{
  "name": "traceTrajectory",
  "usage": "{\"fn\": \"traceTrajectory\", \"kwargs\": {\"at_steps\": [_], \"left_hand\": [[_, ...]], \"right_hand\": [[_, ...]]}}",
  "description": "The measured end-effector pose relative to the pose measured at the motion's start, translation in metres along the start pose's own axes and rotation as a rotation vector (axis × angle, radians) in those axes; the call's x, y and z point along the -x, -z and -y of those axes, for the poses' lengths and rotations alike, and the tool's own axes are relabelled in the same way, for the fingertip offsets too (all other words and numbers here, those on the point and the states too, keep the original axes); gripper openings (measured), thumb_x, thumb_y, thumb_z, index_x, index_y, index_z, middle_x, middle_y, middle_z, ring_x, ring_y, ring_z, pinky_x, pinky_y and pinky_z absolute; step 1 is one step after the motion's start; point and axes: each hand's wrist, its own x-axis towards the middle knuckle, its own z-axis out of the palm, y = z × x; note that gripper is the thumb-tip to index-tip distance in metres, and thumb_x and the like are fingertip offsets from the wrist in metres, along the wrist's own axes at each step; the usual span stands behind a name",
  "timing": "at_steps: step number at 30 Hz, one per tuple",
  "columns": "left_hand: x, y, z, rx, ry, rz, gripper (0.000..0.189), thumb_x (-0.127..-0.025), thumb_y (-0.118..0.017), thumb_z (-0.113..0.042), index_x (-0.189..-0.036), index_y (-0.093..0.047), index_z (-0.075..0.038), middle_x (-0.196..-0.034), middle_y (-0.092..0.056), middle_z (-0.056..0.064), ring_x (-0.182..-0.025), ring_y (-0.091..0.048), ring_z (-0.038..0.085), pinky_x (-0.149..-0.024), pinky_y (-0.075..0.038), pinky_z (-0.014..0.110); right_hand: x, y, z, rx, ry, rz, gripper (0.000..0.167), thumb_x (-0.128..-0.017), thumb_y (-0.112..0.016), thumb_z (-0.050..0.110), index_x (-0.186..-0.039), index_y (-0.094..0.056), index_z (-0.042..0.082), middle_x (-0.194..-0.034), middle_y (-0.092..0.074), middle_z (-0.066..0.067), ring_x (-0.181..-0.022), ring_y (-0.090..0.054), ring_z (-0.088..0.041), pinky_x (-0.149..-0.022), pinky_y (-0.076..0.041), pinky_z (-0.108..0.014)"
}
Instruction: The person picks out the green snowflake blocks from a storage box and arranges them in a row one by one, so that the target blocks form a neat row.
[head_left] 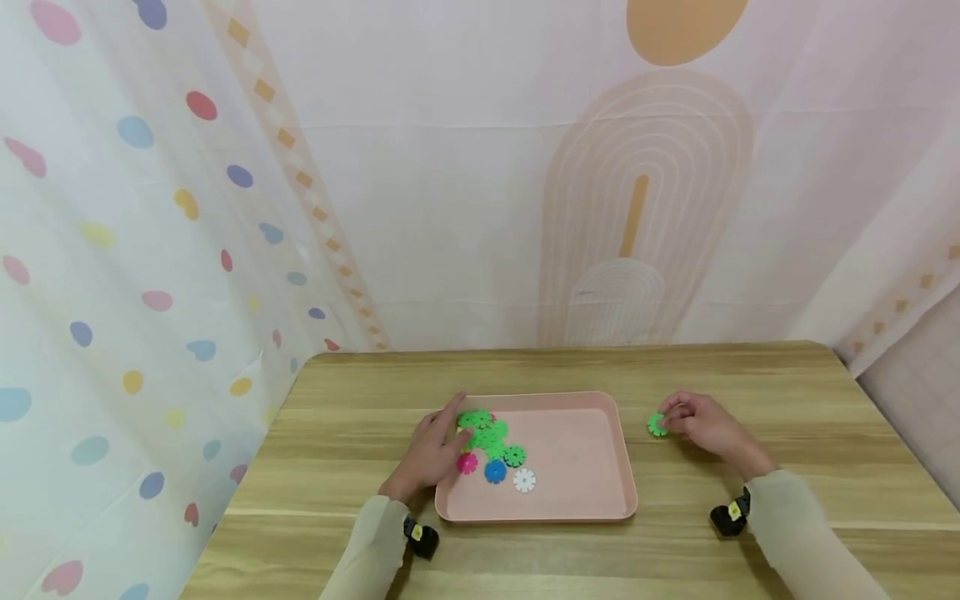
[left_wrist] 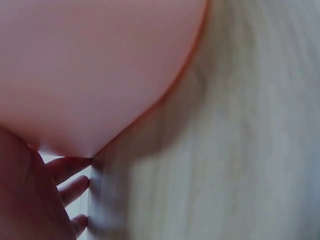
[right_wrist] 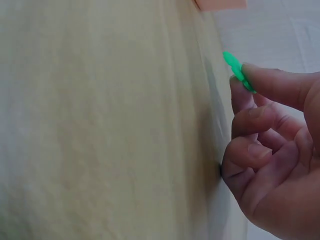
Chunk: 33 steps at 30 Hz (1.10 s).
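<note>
My right hand [head_left: 711,427] pinches a green notched plastic disc [head_left: 656,425] between thumb and fingers, over the table right of the tray. In the right wrist view the same disc [right_wrist: 233,63] shows nearly edge-on, and the other fingers curl toward the palm. At the left side of the pink tray [head_left: 573,458] is my left hand [head_left: 431,452], its thumb reaching over the rim to the green discs [head_left: 495,432] heaped inside. Its other fingers lie outside the rim, loosely extended; in the left wrist view the fingertips [left_wrist: 77,184] reach the tabletop beside the tray wall.
Near the heap in the tray lie a pink disc [head_left: 467,463], a blue disc [head_left: 495,472] and a white disc [head_left: 524,481]. The tray rests on a wood-grain table [head_left: 337,467]. A patterned curtain [head_left: 450,208] hangs behind the table's far edge.
</note>
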Motion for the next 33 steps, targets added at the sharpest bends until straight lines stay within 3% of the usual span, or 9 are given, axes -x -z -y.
{"fn": "traceTrajectory", "kwargs": {"at_steps": [4,9,27,33], "left_hand": [[-0.001,-0.001,0.000,0.008,0.008,0.004,0.064,-0.102,-0.052,-0.033,-0.159,-0.024,-0.022,-0.156,-0.039,0.011,-0.140,-0.030,0.043,-0.110,-0.029,0.067],[-0.001,-0.001,0.000,0.009,0.008,0.009,0.064,-0.102,-0.052,-0.033,-0.159,-0.024,-0.023,-0.156,-0.039,0.011,-0.140,-0.031,0.043,-0.109,-0.030,0.066],[0.000,-0.001,0.001,0.022,0.013,0.004,0.064,-0.102,-0.053,-0.032,-0.159,-0.025,-0.023,-0.156,-0.039,0.011,-0.141,-0.030,0.043,-0.109,-0.028,0.068],[-0.001,-0.003,0.003,0.017,0.015,0.002,0.065,-0.102,-0.053,-0.034,-0.159,-0.023,-0.025,-0.156,-0.040,0.009,-0.141,-0.030,0.041,-0.109,-0.028,0.068]], "right_hand": [[0.000,-0.005,0.002,0.053,0.022,0.018,0.014,-0.090,-0.064,0.000,-0.102,-0.060,-0.006,-0.085,-0.067,-0.008,-0.077,-0.056,-0.013,-0.068,-0.047,-0.023],[-0.001,-0.010,0.005,0.078,0.000,0.004,0.013,-0.088,-0.066,0.000,-0.099,-0.061,-0.005,-0.084,-0.066,-0.007,-0.077,-0.056,-0.015,-0.069,-0.046,-0.024],[-0.003,-0.018,0.004,0.118,-0.019,-0.076,0.018,-0.085,-0.071,0.003,-0.098,-0.060,-0.004,-0.078,-0.056,-0.003,-0.071,-0.049,-0.015,-0.063,-0.041,-0.024],[-0.003,-0.018,0.005,0.126,-0.014,-0.062,0.020,-0.087,-0.071,0.006,-0.100,-0.060,-0.004,-0.074,-0.051,-0.002,-0.068,-0.045,-0.016,-0.062,-0.038,-0.026]]}}
